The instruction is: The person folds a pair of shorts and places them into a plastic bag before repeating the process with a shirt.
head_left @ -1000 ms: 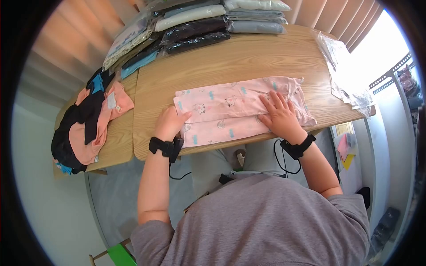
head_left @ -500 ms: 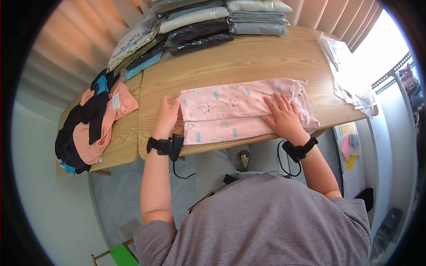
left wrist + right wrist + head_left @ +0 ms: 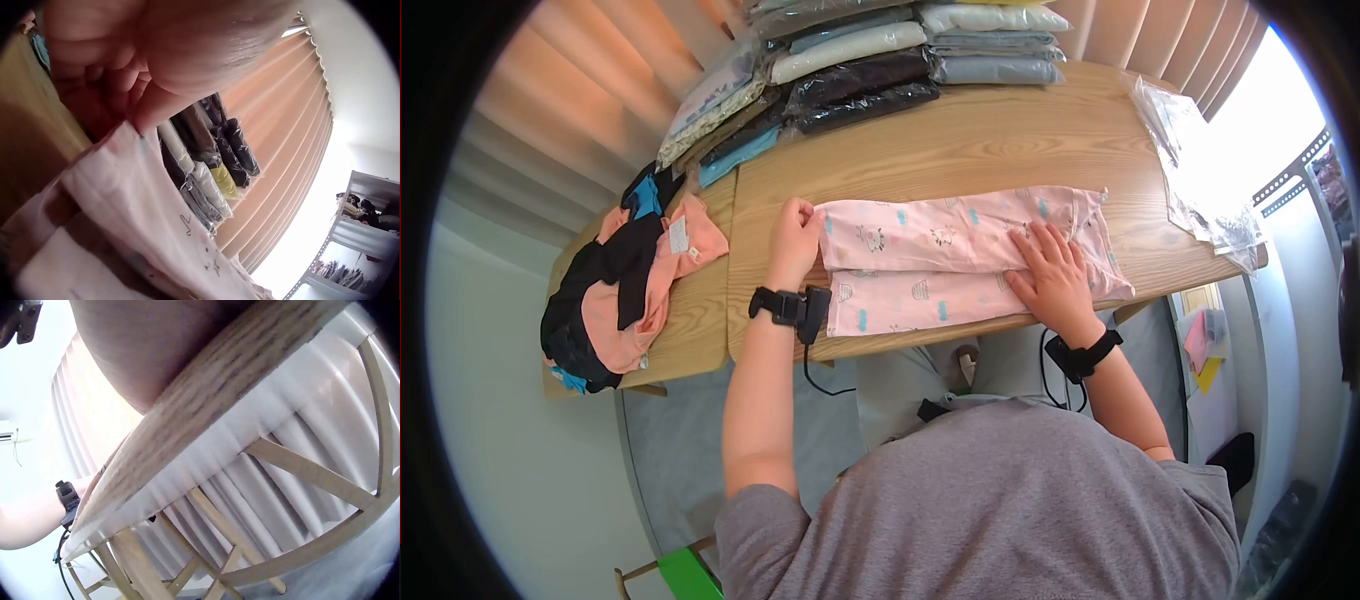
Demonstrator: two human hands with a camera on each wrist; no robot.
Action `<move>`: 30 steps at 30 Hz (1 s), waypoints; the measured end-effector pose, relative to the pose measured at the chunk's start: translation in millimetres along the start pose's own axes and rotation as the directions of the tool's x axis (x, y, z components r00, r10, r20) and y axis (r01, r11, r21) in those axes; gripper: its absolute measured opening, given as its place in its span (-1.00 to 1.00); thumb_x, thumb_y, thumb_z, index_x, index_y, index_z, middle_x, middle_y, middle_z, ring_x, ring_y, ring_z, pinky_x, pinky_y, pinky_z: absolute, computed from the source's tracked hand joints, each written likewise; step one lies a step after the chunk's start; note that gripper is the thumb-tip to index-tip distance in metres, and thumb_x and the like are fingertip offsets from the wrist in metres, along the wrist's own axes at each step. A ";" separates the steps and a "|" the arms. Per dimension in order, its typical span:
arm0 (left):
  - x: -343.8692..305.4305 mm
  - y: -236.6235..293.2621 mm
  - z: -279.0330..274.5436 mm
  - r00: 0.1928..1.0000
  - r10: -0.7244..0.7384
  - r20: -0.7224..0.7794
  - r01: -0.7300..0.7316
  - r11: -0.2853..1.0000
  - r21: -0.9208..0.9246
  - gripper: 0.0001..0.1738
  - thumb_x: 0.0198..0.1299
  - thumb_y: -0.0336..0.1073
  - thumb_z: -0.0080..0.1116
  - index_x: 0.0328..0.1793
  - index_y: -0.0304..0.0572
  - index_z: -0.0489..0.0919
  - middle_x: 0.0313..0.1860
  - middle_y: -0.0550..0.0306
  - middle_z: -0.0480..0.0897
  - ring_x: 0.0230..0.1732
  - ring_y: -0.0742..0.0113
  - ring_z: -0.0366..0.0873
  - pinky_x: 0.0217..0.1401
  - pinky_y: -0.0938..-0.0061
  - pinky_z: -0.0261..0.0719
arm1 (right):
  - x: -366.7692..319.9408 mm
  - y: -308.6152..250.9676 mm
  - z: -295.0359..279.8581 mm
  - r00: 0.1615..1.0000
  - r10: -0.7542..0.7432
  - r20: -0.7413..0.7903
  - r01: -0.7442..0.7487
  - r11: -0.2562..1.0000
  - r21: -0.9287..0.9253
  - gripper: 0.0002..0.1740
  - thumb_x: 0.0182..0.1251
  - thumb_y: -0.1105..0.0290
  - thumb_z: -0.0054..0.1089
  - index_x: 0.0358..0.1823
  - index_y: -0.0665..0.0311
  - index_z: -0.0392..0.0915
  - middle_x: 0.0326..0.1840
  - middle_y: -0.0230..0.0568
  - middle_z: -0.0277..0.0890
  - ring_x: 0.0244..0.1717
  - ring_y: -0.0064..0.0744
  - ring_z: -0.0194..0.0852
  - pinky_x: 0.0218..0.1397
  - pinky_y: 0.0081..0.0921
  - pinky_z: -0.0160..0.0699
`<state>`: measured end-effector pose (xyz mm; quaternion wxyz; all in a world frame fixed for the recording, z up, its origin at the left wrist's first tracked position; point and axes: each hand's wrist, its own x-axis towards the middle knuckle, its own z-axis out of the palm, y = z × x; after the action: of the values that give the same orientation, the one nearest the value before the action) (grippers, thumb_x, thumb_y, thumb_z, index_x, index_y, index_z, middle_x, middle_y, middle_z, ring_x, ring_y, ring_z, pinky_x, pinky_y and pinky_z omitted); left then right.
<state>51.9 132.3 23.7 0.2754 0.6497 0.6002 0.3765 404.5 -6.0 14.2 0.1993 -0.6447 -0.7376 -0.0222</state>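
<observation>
A folded pink garment with cartoon animals and blue motifs lies along the table's front edge, a lengthwise fold line across its middle. At its far left corner, my left hand pinches the cloth between thumb and fingers. The left wrist view shows that corner of the pink cloth lifted under the thumb, with a gap between the layers below. My right hand rests flat on the garment's right part, fingers spread. Only the heel of that hand shows in the right wrist view, against the table edge.
Bagged folded clothes are stacked at the back. Clear plastic bags lie at the table's right end. On the left table section sits a loose heap of black and peach clothes. The wooden table ends just before the body.
My left hand has moved from the garment's left edge near the fold line up to its far left corner and now pinches it. The right hand stays flat on the cloth.
</observation>
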 end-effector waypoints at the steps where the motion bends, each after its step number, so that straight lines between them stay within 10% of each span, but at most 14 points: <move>1: 2.6 0.0 0.9 1.000 0.008 -0.007 -0.008 1.000 -0.024 -0.83 0.20 -0.35 0.18 -0.27 -0.25 0.43 -0.53 0.25 0.48 -0.52 0.53 0.36 -0.46 0.55 0.36 | 0.2 -0.2 -0.2 1.000 -0.004 -0.014 0.004 1.000 -0.001 -0.37 0.20 -0.01 0.11 0.32 -0.07 0.33 0.40 -0.10 0.19 0.45 -0.07 0.02 0.42 0.02 -0.05; 7: 16.7 -28.0 15.7 1.000 0.009 0.026 -0.016 0.961 0.276 -0.74 0.11 -0.23 0.25 -0.30 -0.27 0.48 -0.46 0.02 0.60 -0.42 0.19 0.59 -0.35 0.33 0.51 | -0.3 0.7 -1.0 0.999 -0.024 -0.038 0.024 1.000 0.010 -0.37 0.19 0.00 0.13 0.31 -0.05 0.34 0.37 -0.10 0.22 0.43 -0.05 0.05 0.41 0.04 -0.03; 11: 8.8 -17.1 7.5 0.998 -0.042 0.043 0.035 0.988 0.148 -0.62 0.09 -0.11 0.29 -0.36 -0.35 0.50 -0.45 -0.06 0.64 -0.50 0.16 0.58 -0.39 0.31 0.51 | 14.7 27.6 -19.2 0.985 -0.098 0.144 0.066 0.975 0.214 -0.42 0.24 0.03 0.13 0.27 0.03 0.38 0.36 -0.06 0.24 0.38 0.01 0.14 0.37 0.02 0.10; 15: -4.4 3.5 -9.2 0.942 -0.288 0.175 0.235 0.934 0.270 -0.45 0.09 0.06 0.27 -0.46 -0.41 0.50 -0.53 -0.03 0.61 -0.51 0.23 0.55 -0.42 0.34 0.46 | 66.1 40.0 -73.3 0.972 -0.010 0.235 -0.060 0.956 0.288 -0.60 0.27 0.16 0.13 0.04 0.24 0.52 0.07 0.06 0.48 0.01 -0.03 0.50 0.06 -0.24 0.46; 19: -17.0 5.3 -9.7 0.948 -0.240 0.207 0.181 0.946 0.268 -0.43 0.11 0.09 0.24 -0.52 -0.38 0.49 -0.57 -0.03 0.59 -0.53 0.23 0.53 -0.44 0.36 0.44 | 96.6 72.7 -39.5 0.993 -0.037 0.114 0.025 0.993 0.112 -0.62 0.23 0.19 0.17 -0.02 0.28 0.53 -0.11 0.02 0.56 -0.19 -0.04 0.56 -0.09 -0.25 0.51; 30: -13.2 0.2 -7.0 0.950 -0.158 0.270 0.063 0.942 0.330 -0.53 0.13 -0.01 0.22 -0.50 -0.34 0.48 -0.58 -0.06 0.56 -0.52 0.14 0.51 -0.41 0.30 0.43 | 114.7 92.2 -28.6 0.889 0.304 0.343 -0.353 0.932 0.087 -0.70 0.07 0.16 0.22 -0.37 0.28 0.60 -0.37 -0.04 0.60 -0.25 -0.03 0.56 -0.16 -0.21 0.52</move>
<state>46.4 118.5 25.7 0.2740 0.6989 0.6414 0.1583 490.3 109.2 56.8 0.1236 -0.7387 -0.6398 0.1723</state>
